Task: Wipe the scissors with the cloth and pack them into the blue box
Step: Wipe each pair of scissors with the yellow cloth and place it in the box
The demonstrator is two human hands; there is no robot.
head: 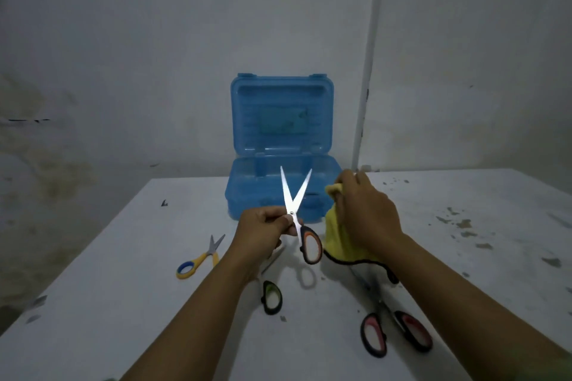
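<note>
My left hand (263, 230) pinches a pair of orange-and-black scissors (311, 244) near the pivot, held above the table with the blades spread and pointing up. My right hand (366, 210) grips a yellow cloth (335, 233) with a dark hem, just right of the scissors and apart from the blades. The blue box (247, 195) stands open behind them, lid upright against the wall. Three more pairs lie on the table: yellow-and-blue scissors (198, 260), green-and-black scissors (272, 297) partly under my left arm, and pink-and-black scissors (396, 331).
The white table (139, 303) has dark scuffs and paint chips, mostly on its right side. A stained wall rises close behind the box. A white pipe (368, 71) runs up the wall right of the box.
</note>
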